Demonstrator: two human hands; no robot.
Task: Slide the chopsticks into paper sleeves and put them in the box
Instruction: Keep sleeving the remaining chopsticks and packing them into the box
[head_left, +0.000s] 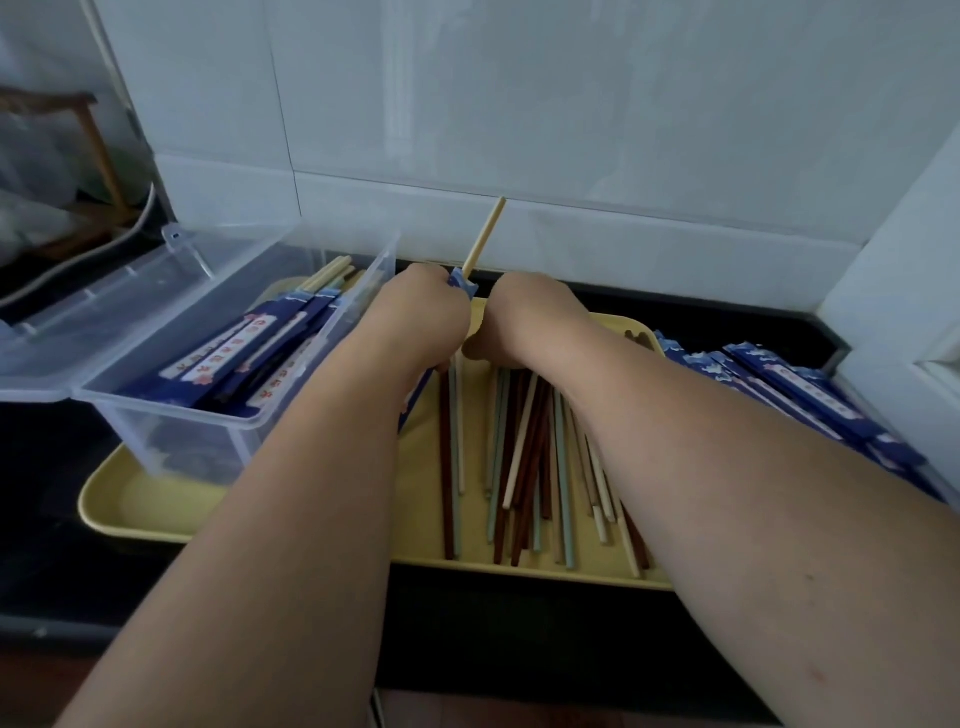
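**Sleeving step.** A sleeve (461, 285) is gripped by the left hand (426, 317) above the far edge of the tray (156, 512), with a chopstick (484, 238) protruding from it. Whether the right hand (530, 317) holds anything cannot be told. The sleeve is best held straight while the chopstick is pushed home. The box (171, 436) stands on the tray's left end. The tabletop (701, 322) under the tray is dark, and the wall (571, 130) behind it is white.

A yellow tray (156, 512) sits on a black counter (47, 467) below a white tiled wall (571, 104).

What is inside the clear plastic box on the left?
Blue paper sleeves stacked lengthwise, pale chopstick ends poking out at the far side of the clear box. Lower layers are hidden under the top ones.
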